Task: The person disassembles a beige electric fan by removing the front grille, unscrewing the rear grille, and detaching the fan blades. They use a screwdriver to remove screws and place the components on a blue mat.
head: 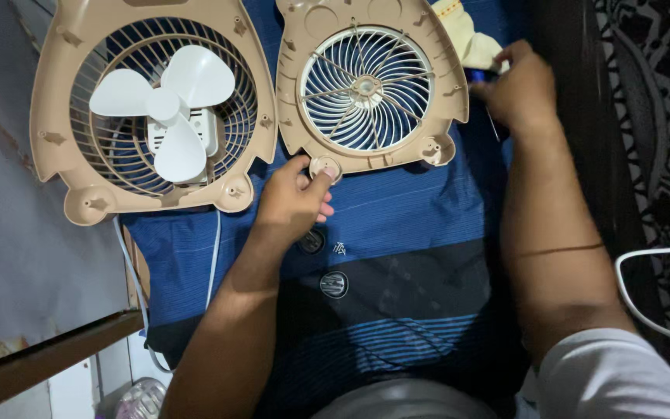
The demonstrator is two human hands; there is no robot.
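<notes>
Two beige halves of a small fan lie side by side on a blue striped cloth (397, 217). The left half (56, 116) carries the white three-blade propeller (166, 107) and motor. The right half (374, 77) is the front cover with a white spiral grille. My left hand (295, 203) rests at the right half's lower left foot, thumb and fingertips pinching the round screw boss there. My right hand (517, 87) lies at the cover's right edge, closed around a thin tool with a blue handle (478, 75) whose shaft points down.
A pale yellow cloth (467, 35) lies behind the cover, by my right hand. A white cable (212, 256) runs down from the left half. A second white cable (637, 302) loops on the patterned rug at right. A grey wall and a wooden edge (48, 353) stand at left.
</notes>
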